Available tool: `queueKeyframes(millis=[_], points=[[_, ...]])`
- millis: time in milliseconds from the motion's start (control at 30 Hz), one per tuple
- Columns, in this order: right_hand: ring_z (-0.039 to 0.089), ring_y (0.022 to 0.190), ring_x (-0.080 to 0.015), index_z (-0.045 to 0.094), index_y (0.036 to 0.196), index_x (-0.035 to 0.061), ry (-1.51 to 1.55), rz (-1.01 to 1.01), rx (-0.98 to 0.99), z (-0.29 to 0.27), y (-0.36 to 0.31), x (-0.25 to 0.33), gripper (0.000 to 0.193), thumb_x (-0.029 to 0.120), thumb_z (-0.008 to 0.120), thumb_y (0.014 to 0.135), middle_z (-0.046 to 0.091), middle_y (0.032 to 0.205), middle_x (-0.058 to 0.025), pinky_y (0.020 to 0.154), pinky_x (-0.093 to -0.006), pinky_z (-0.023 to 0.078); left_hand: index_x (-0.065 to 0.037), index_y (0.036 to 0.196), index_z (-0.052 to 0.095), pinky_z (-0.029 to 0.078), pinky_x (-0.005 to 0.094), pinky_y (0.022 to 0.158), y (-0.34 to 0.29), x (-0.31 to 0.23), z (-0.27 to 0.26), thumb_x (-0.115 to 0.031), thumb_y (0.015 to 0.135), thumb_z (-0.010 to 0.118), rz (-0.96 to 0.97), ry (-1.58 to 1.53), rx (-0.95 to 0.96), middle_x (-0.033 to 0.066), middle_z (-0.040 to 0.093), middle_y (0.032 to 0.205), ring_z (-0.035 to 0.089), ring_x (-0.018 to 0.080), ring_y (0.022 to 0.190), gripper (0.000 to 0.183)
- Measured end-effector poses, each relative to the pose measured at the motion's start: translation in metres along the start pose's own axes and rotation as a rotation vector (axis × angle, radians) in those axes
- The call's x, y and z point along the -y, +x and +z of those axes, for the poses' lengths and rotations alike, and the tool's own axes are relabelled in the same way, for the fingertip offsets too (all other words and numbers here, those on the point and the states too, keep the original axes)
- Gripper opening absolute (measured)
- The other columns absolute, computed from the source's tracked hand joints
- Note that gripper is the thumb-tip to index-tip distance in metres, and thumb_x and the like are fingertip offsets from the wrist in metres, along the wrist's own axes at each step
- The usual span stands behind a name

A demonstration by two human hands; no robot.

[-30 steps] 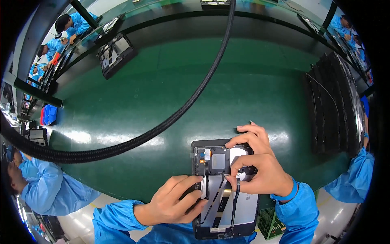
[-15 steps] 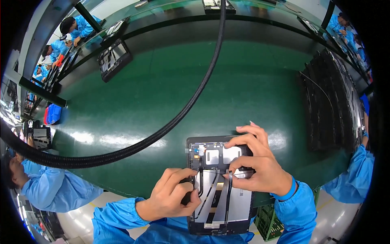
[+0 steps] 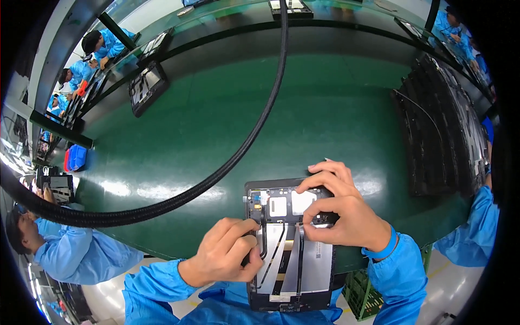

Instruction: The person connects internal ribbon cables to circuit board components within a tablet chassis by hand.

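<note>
An opened tablet (image 3: 316, 271) lies at the front edge of the green bench, its silver back panel and circuit board exposed. My left hand (image 3: 225, 252) is closed at its left edge, fingers curled and thumb over the rim. With thumb and index finger my right hand (image 3: 338, 211) pinches the upper end of a black flat ribbon cable (image 3: 300, 260) just below the board; the tip is hidden by the fingers. Its other fingers reach over the silver shield plate (image 3: 303, 203). More dark strips run down the panel to the left of this cable.
A thick black braided cable (image 3: 238, 154) arcs over the green bench (image 3: 336, 114). Black device housings (image 3: 433, 135) stand stacked at right. Another opened tablet (image 3: 147, 88) leans at the far left, beyond blue and red bins (image 3: 77, 157). A co-worker (image 3: 81, 252) sits at left; a green crate (image 3: 363, 295) is below.
My right hand has lowered the ribbon cable's end toward the board and shifted slightly left. A thin dark line seen between both hands earlier is no longer visible. My left hand stays at the tablet's edge.
</note>
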State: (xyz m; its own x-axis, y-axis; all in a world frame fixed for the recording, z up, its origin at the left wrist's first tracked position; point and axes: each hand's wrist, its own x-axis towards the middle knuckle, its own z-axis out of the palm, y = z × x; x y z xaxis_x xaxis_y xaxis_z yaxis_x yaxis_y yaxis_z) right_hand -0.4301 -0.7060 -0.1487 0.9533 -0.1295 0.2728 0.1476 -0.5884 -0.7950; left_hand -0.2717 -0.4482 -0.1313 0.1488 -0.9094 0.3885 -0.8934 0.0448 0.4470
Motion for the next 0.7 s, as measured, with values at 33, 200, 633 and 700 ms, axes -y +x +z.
queueKeyframes(millis=[33,200,633,700], points=[[0.051,0.143,-0.0413,0.076,0.078,0.0105,0.020,0.012,-0.025,0.000,0.000,-0.003,0.016,0.010,0.091,0.072,0.070,0.130,-0.0056,0.122,-0.0605,0.037,-0.002,0.096,0.065,0.061,0.0423,0.080,0.005,0.007,0.000,-0.004,0.073,0.080,0.007,0.000,-0.001,0.0177,0.075,0.112,0.071,0.0331,0.094,0.028],[0.051,0.141,-0.0410,0.077,0.080,0.0112,0.050,0.024,-0.039,-0.010,-0.003,-0.004,0.015,0.011,0.091,0.075,0.070,0.129,-0.0055,0.119,-0.0581,0.038,-0.007,0.103,0.076,0.064,0.0409,0.098,0.034,0.025,-0.005,-0.009,0.084,0.072,0.484,0.206,0.020,0.0083,0.080,0.104,0.076,0.0246,0.098,0.019],[0.043,0.150,-0.0459,0.080,0.077,0.0103,-0.037,0.027,0.072,-0.048,-0.011,-0.014,0.011,0.016,0.090,0.078,0.065,0.144,-0.0131,0.127,-0.0604,0.032,-0.007,0.118,0.089,0.061,0.0367,0.069,0.075,0.009,0.032,-0.011,0.083,0.064,0.346,-0.637,0.282,0.0105,0.078,0.092,0.074,0.0250,0.079,0.042],[0.042,0.151,-0.0468,0.080,0.075,0.0100,-0.046,0.038,0.102,-0.052,-0.013,-0.014,0.011,0.016,0.089,0.077,0.064,0.146,-0.0145,0.128,-0.0607,0.031,-0.006,0.117,0.088,0.059,0.0355,0.064,0.077,0.001,0.038,-0.013,0.086,0.065,0.360,-0.682,0.262,0.0113,0.076,0.092,0.073,0.0255,0.076,0.039]])
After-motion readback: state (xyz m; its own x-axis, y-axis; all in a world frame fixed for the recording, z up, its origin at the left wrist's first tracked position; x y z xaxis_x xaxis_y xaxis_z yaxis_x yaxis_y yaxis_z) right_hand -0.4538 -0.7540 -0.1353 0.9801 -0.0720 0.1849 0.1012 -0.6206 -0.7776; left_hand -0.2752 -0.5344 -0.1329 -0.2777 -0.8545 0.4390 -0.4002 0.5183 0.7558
